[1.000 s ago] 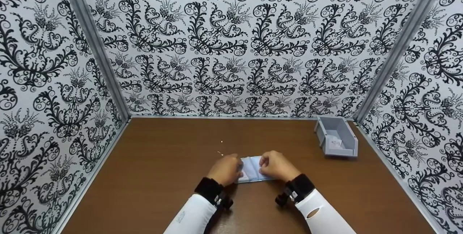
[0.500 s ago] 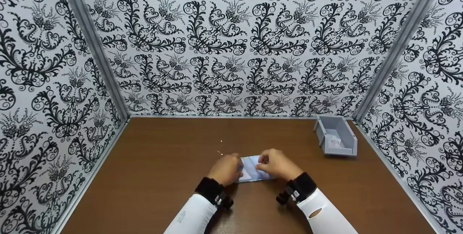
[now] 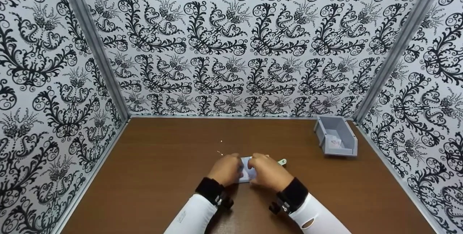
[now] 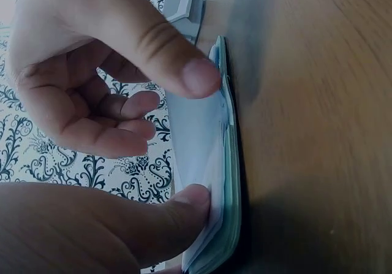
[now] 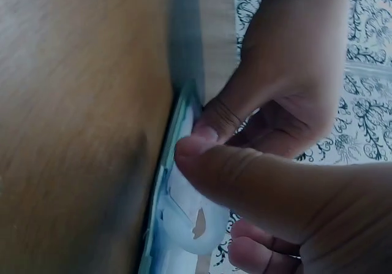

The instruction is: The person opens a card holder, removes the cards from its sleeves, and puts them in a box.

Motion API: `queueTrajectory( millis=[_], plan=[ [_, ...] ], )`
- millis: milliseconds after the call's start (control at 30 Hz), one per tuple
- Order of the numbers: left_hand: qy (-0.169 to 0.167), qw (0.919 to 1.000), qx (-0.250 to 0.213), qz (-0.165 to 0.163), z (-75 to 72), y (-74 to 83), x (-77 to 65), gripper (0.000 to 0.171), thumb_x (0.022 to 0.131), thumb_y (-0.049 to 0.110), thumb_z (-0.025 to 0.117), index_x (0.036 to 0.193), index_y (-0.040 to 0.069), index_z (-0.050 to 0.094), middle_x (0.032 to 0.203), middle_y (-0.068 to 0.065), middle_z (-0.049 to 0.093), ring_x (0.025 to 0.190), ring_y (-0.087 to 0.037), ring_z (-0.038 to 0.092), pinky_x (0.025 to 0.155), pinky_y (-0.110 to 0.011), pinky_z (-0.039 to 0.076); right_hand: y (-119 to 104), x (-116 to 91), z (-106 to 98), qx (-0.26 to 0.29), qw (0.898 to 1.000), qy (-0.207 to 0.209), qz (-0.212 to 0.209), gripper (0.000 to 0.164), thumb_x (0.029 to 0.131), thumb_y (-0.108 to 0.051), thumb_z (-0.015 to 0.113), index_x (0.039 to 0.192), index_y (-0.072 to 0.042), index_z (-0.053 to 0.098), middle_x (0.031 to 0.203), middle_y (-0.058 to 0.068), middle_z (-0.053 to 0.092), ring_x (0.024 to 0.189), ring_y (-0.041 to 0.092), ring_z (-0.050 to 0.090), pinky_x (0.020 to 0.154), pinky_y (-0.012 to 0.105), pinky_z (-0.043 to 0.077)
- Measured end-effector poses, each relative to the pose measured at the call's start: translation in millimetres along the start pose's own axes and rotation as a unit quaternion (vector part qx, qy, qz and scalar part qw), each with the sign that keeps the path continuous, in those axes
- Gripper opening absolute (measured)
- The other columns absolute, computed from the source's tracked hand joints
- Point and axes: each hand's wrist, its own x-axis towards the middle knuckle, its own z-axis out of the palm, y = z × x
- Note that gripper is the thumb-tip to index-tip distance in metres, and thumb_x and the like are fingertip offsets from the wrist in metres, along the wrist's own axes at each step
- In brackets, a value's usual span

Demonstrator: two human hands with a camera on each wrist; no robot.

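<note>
A small booklet (image 3: pixel 245 170) with whitish pages and pale green edges lies on the brown table between both hands. At its left side my left hand (image 3: pixel 226 170) grips it; in the left wrist view the left thumb (image 4: pixel 193 199) presses on the pages. My right hand (image 3: pixel 269 172) is over the booklet's right part, its thumb (image 4: pixel 201 78) at the page edge and its other fingers loosely bent in the air. A clear rounded flap (image 5: pixel 208 231) shows below the right thumb in the right wrist view. A pale green corner (image 3: pixel 282 162) sticks out behind the right hand.
A grey plastic bin (image 3: pixel 336 136) with a pale piece inside stands at the back right. Tiny white specks (image 3: pixel 220 153) lie on the table (image 3: pixel 162 154) behind the left hand. Patterned walls enclose the table's back and sides.
My right hand has moved left across the booklet, from its right side toward the middle, covering more of the pages. A pale corner now shows at the right. My left hand has stayed in place.
</note>
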Motion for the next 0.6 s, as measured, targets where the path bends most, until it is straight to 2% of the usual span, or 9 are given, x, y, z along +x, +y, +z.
queueTrajectory(
  millis=[100, 233, 367, 500, 600],
  plan=[
    [-0.001, 1.0, -0.006, -0.004, 0.7, -0.6, 0.3, 0.015, 0.086, 0.015, 0.093, 0.078, 0.014, 0.081, 0.099, 0.0, 0.072, 0.082, -0.018, 0.07, 0.073, -0.035, 0.06, -1.2, -0.5, 2.8, -0.013, 1.0, 0.003, 0.003, 0.039, 0.069, -0.011, 0.101, 0.102, -0.004, 0.08, 0.101, 0.008, 0.073, 0.089, 0.028, 0.073, 0.082, 0.044, 0.063],
    [-0.001, 0.9999, -0.01, -0.006, 1.0, -0.6, -0.1, 0.015, 0.086, 0.015, 0.093, 0.079, 0.014, 0.08, 0.099, 0.001, 0.072, 0.082, -0.018, 0.069, 0.073, -0.035, 0.06, -1.0, -1.0, 5.6, -0.027, 0.999, 0.016, 0.008, 0.029, 0.077, -0.008, 0.098, 0.098, -0.003, 0.079, 0.098, 0.009, 0.073, 0.086, 0.028, 0.074, 0.078, 0.043, 0.063],
    [0.003, 1.0, -0.007, -0.006, 0.6, 0.0, -1.0, 0.015, 0.085, 0.015, 0.093, 0.079, 0.015, 0.08, 0.1, 0.001, 0.072, 0.084, -0.019, 0.071, 0.074, -0.036, 0.06, -0.8, -0.3, 6.6, -0.033, 0.999, 0.033, 0.003, 0.015, 0.083, -0.003, 0.091, 0.086, -0.005, 0.077, 0.086, 0.007, 0.071, 0.073, 0.024, 0.068, 0.066, 0.039, 0.059],
    [0.008, 1.0, 0.0, -0.003, -0.5, 1.1, -1.8, 0.018, 0.086, 0.017, 0.094, 0.077, 0.015, 0.079, 0.1, 0.001, 0.072, 0.084, -0.02, 0.072, 0.073, -0.037, 0.06, -0.7, 0.9, 5.7, -0.028, 0.999, 0.036, 0.004, 0.021, 0.083, 0.0, 0.086, 0.072, -0.008, 0.07, 0.072, 0.001, 0.065, 0.064, 0.014, 0.055, 0.059, 0.034, 0.05],
    [0.014, 0.9998, 0.012, 0.006, -1.2, 1.8, -2.3, 0.019, 0.086, 0.018, 0.094, 0.075, 0.015, 0.078, 0.099, 0.001, 0.072, 0.085, -0.02, 0.072, 0.074, -0.037, 0.062, 0.0, 0.4, 4.3, -0.035, 0.999, 0.033, 0.006, 0.027, 0.083, 0.0, 0.083, 0.068, -0.011, 0.065, 0.066, -0.002, 0.06, 0.063, 0.011, 0.047, 0.058, 0.033, 0.045]
  ],
)
